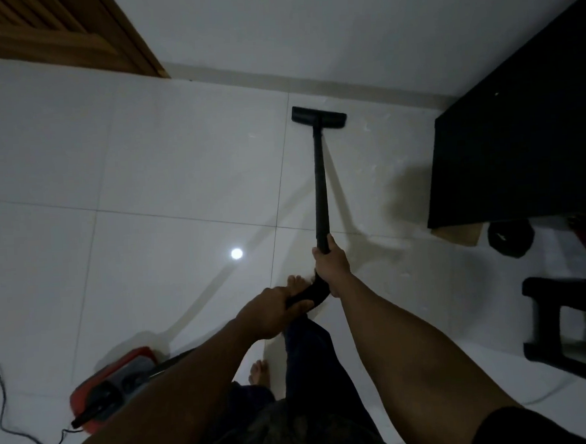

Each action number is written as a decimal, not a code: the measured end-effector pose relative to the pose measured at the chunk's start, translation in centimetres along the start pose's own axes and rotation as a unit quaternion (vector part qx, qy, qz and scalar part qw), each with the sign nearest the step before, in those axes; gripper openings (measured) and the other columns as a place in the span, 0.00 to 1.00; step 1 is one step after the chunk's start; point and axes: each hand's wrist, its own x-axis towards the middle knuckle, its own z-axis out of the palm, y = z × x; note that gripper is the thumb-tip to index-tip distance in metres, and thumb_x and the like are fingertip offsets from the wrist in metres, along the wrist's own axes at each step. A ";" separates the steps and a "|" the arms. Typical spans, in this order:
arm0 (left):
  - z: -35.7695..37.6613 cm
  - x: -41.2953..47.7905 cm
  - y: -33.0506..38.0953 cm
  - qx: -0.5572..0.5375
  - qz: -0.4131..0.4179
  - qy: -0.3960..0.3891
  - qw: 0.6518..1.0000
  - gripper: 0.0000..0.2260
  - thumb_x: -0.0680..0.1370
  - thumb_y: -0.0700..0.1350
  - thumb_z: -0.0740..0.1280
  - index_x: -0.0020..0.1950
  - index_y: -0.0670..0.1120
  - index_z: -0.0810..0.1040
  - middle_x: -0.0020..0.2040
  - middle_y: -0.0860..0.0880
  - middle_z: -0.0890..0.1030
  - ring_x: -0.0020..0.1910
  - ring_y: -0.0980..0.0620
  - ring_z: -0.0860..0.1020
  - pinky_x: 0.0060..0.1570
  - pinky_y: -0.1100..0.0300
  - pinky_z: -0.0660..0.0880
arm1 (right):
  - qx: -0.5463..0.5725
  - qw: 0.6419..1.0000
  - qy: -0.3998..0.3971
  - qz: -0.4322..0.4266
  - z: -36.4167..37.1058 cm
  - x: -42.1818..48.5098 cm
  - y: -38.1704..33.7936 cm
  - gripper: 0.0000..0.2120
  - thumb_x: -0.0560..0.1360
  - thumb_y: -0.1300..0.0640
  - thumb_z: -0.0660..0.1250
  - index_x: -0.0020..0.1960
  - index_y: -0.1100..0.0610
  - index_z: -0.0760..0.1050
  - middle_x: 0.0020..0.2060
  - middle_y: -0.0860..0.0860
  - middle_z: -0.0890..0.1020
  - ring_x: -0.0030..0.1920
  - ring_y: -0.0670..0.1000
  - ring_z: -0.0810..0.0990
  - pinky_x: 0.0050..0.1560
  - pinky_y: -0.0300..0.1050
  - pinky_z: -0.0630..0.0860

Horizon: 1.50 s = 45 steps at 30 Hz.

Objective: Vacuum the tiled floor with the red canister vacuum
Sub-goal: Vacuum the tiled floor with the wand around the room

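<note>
The red canister vacuum [114, 382] sits on the white tiled floor [145, 182] at the lower left, partly hidden behind my left forearm. Its black wand [320, 179] runs forward to the flat floor head [319, 117], which lies on the tiles close to the far wall. My right hand [332, 262] grips the wand's lower end. My left hand [268, 312] grips the curved black handle just behind it.
A black cabinet [519, 132] stands at the right, close to the floor head. A black stool [572, 328] and a dark round object [510, 239] lie at the right. A wooden door [60, 33] is at upper left. The power cord [8, 421] trails at left. My bare feet are below the handle.
</note>
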 end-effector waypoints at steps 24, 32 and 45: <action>-1.9 1.6 1.9 -0.003 0.020 0.006 1.000 0.22 0.85 0.54 0.59 0.79 0.53 0.64 0.48 0.50 0.79 0.36 0.60 0.74 0.37 0.68 0.67 | -0.030 0.999 0.035 -0.018 -1.4 0.7 -2.8 0.28 0.83 0.52 0.61 0.81 0.45 0.56 0.64 0.55 0.78 0.38 0.45 0.75 0.28 0.35 0.68; 4.3 -6.2 -1.5 0.042 0.067 0.017 0.997 0.24 0.84 0.57 0.58 0.80 0.54 0.63 0.57 0.45 0.80 0.43 0.55 0.76 0.51 0.57 0.75 | 0.010 0.994 0.083 -0.065 1.3 -7.5 4.0 0.29 0.81 0.50 0.64 0.80 0.42 0.58 0.60 0.54 0.80 0.49 0.56 0.82 0.48 0.56 0.83; 19.9 -24.0 -10.2 0.086 0.112 0.003 0.990 0.23 0.82 0.62 0.59 0.78 0.62 0.64 0.52 0.52 0.83 0.40 0.58 0.77 0.47 0.59 0.72 | 0.070 0.986 0.117 -0.091 7.3 -26.7 22.2 0.29 0.82 0.52 0.63 0.80 0.41 0.59 0.54 0.52 0.80 0.37 0.52 0.81 0.34 0.46 0.82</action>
